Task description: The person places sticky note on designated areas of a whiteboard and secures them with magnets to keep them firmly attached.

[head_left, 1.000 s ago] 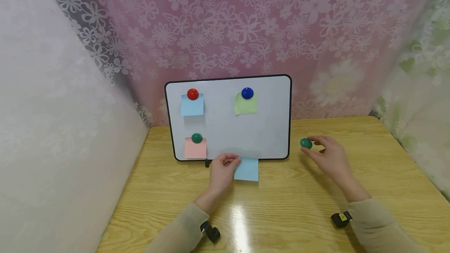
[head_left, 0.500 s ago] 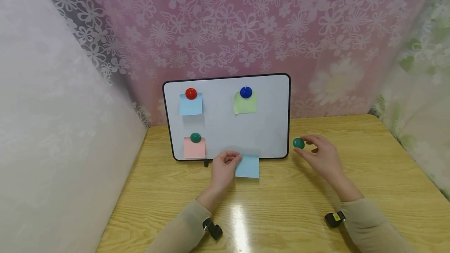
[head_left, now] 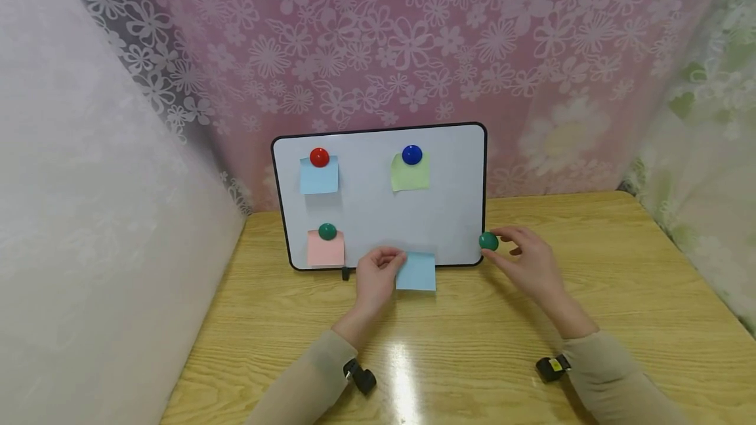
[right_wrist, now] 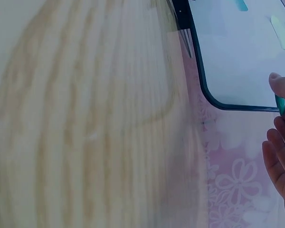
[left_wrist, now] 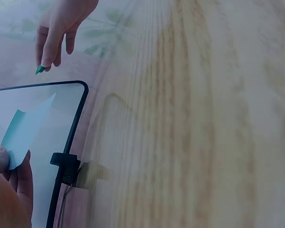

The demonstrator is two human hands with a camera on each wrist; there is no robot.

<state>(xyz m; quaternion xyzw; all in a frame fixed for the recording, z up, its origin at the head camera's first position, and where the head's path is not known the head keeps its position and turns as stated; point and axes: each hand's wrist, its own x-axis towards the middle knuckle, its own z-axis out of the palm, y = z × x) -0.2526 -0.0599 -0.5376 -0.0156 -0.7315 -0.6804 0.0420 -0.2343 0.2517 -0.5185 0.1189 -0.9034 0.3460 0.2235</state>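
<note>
My left hand (head_left: 375,281) pinches a blue sticky note (head_left: 417,272) by its upper left corner, in front of the lower edge of a whiteboard (head_left: 378,215). The left wrist view shows that blue sticky note (left_wrist: 26,130) slightly bent between thumb and fingers. Between thumb and index finger my right hand (head_left: 531,267) holds a round green magnet (head_left: 488,241), level with the board's lower right edge. In the right wrist view the green magnet (right_wrist: 280,103) appears edge-on, and part of the hand is cut off by the frame.
On the board, a red magnet (head_left: 319,157) pins a blue note (head_left: 319,180), a blue magnet (head_left: 412,155) a green note (head_left: 410,179), and another green magnet (head_left: 327,231) a pink note (head_left: 325,254). A black clip (head_left: 345,273) sits below the board on the wooden table (head_left: 472,359).
My right hand has moved left with the green magnet, from over the table to the board's right edge. My left hand has raised the blue sticky note slightly.
</note>
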